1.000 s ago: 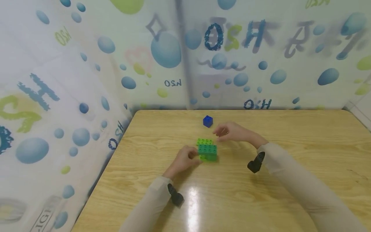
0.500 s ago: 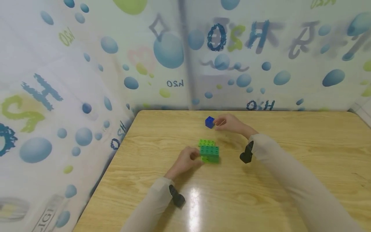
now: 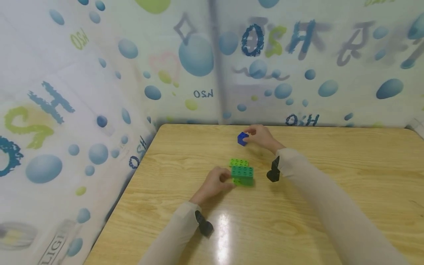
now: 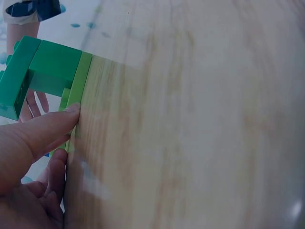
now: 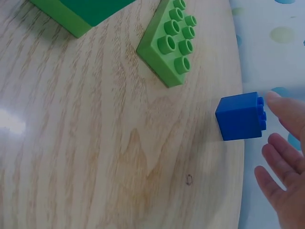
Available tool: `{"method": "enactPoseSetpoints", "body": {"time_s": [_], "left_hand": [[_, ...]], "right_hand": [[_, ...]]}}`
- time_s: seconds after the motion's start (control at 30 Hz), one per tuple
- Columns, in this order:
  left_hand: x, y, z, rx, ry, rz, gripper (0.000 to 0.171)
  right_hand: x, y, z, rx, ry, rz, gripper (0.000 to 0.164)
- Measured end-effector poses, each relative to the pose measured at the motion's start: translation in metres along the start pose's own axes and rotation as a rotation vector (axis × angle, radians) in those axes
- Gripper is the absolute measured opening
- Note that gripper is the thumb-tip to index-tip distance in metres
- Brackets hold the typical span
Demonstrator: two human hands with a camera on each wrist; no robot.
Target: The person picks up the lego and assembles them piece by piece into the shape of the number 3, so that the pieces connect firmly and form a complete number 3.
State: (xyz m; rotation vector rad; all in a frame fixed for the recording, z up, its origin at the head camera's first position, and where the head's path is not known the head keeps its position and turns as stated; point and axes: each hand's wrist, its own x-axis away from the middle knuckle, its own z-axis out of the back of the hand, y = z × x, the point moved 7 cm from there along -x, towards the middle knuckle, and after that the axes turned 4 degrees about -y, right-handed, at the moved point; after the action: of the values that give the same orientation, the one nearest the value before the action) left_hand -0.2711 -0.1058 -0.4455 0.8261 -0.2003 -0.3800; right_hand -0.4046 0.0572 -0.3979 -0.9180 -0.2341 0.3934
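On the table stands a stack of two dark green toy building bricks [image 3: 242,172] on a thin light green brick [image 4: 82,76]. My left hand [image 3: 214,183] pinches the light green brick at its left end, thumb on the near side. Behind the stack lies a separate light green studded brick [image 5: 169,45]. Farther back, a small blue brick [image 5: 238,117] rests on its side, studs toward my right hand [image 5: 288,157]. The right thumb is right at those studs, with the other fingers spread and relaxed. In the head view, the right hand [image 3: 260,137] partly covers the blue brick.
The wooden table [image 3: 298,206] ends at a back edge just behind the blue brick. A wall covering [image 3: 265,88] with bubble prints stands behind it and on the left. Each wrist wears a black camera [image 3: 273,170].
My right hand has moved left and away from me, from behind the green bricks to the blue brick. My left hand keeps its place at the stack. The view has shifted slightly.
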Motion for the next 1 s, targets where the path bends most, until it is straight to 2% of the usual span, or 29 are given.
{"method": "enactPoseSetpoints", "body": {"time_s": [0.53, 0.83, 1.0], "left_hand": [[0.000, 0.002, 0.000, 0.013, -0.003, -0.015, 0.024], [-0.001, 0.001, -0.001, -0.008, -0.006, -0.016, 0.024], [-0.001, 0.002, 0.000, -0.010, -0.002, -0.010, 0.025]], "right_hand": [[-0.009, 0.011, -0.009, -0.005, 0.079, 0.007, 0.037], [-0.009, 0.015, -0.010, -0.040, 0.100, 0.013, 0.036], [-0.008, 0.015, -0.010, -0.024, 0.097, 0.011, 0.037]]}}
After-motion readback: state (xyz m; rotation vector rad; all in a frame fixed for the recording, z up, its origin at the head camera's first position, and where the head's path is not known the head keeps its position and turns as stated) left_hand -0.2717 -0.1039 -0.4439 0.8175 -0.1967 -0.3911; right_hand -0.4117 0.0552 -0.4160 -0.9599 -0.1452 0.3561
